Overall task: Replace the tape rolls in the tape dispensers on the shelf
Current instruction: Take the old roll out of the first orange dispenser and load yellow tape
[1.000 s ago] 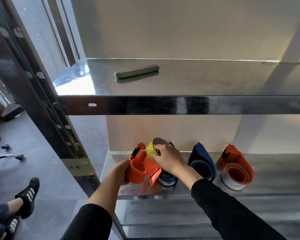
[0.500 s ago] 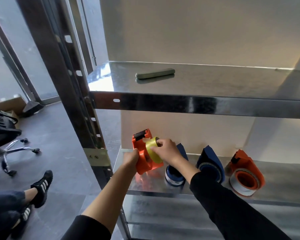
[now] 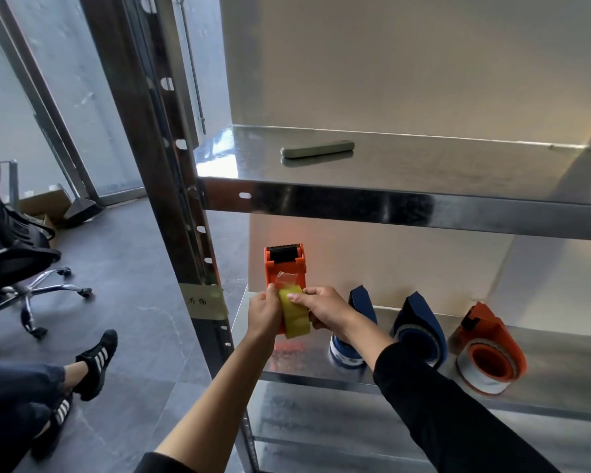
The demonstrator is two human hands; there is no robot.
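Glossy yellow tape roll point(image 3: 296, 319), orange plastic dispenser point(image 3: 285, 269)

Centre frame, I hold the orange dispenser point(image 3: 285, 268) upright at the left end of the lower shelf point(image 3: 560, 387), cutter on top. A yellow tape roll point(image 3: 296, 317) sits in it, its clear end lifted. To the right on the shelf stand a blue dispenser point(image 3: 362, 302), another blue dispenser point(image 3: 420, 322), and a second orange dispenser point(image 3: 488, 349) with a white roll point(image 3: 471, 377).

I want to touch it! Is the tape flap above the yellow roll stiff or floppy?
Probably floppy: the flap looks thin, see-through and crinkled. It is likely very light and sticky too, since it seems to peel off the roll.
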